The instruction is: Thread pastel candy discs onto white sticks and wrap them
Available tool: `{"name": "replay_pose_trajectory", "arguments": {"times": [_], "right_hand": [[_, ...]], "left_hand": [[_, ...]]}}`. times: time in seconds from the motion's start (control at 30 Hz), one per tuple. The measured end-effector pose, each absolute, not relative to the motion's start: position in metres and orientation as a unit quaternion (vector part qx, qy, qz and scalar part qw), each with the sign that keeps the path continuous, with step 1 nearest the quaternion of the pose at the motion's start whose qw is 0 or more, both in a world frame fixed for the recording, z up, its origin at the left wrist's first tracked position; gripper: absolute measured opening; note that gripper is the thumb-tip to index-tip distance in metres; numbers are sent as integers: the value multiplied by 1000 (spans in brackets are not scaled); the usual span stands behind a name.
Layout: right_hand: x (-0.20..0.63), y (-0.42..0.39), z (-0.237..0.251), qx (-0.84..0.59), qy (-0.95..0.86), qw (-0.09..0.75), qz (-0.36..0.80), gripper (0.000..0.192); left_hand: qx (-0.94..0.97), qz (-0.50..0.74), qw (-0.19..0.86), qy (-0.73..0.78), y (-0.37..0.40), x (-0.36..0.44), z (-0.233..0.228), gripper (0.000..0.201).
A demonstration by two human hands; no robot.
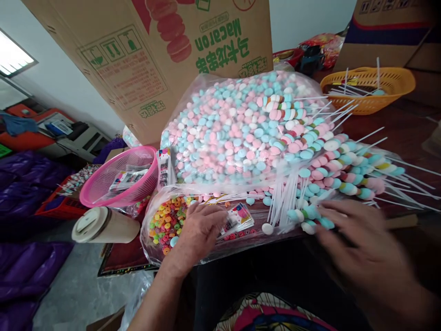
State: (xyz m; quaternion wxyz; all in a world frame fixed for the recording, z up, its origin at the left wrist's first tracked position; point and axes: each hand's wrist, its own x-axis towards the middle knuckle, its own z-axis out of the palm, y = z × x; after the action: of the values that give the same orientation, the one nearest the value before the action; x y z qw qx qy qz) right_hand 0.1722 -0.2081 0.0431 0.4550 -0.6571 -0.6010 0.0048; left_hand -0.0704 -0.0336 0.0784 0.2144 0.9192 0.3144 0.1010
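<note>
Resting palm-down, left hand [201,227] lies flat, fingers spread, on small printed cards [237,219] at table edge — gripping nothing. Right hand [361,250] blurred, fingers loosely open beside candy skewers [330,161]; whether it holds any, cannot tell. Skewers: pink, blue, white discs stacked on white sticks, heaped at right of table. Clear bag [237,128] full of loose pastel candies. Smaller bag [165,220] holds multicoloured rings. Pink basket [117,177] holds printed packets — orange basket [368,85] holds sticks.
</note>
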Motion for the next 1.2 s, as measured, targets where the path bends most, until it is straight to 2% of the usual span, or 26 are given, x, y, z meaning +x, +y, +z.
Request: {"name": "replay_pose_trajectory", "arguments": {"times": [0.03,0.07,0.13,0.2,0.3,0.4,0.5,0.57,0.7,0.83,1.0,1.1,1.17,1.2], "right_hand": [[158,-185,45,-639,-621,454,-30,30],[141,-164,47,-603,-659,448,14,30],[108,-133,50,-513,-726,444,114,11],[85,-118,50,-506,-714,460,149,18],[77,-118,46,-555,-656,479,179,25],[88,-127,47,-570,-629,479,224,29],[102,-134,53,-528,-644,461,305,17],[108,-138,53,-515,-656,454,314,14],[109,-143,41,-560,-653,464,213,22],[112,-146,30,-606,-652,449,80,31],[176,-162,34,-694,-586,407,96,38],[242,-184,27,-720,-623,306,-14,20],[275,-196,15,-724,-663,175,-71,19],[286,-200,8,-713,-682,139,-87,19]], "left_hand": [[920,114,245,284,-41,-72,85,25],[918,119,272,261,-48,-74,91,23],[905,133,306,262,-60,-77,92,21],[876,166,322,318,-70,-80,83,19],[810,237,355,402,-78,-82,61,17],[800,256,386,380,-80,-80,48,11],[831,221,407,307,-73,-79,51,12],[852,197,401,272,-69,-78,56,9],[859,174,366,312,-70,-67,58,13],[812,155,439,351,-81,-49,50,21],[815,202,430,333,-80,-43,40,29],[819,234,410,324,-72,-52,36,30],[831,246,401,295,-67,-58,33,26],[838,256,395,278,-65,-59,31,23]]}}
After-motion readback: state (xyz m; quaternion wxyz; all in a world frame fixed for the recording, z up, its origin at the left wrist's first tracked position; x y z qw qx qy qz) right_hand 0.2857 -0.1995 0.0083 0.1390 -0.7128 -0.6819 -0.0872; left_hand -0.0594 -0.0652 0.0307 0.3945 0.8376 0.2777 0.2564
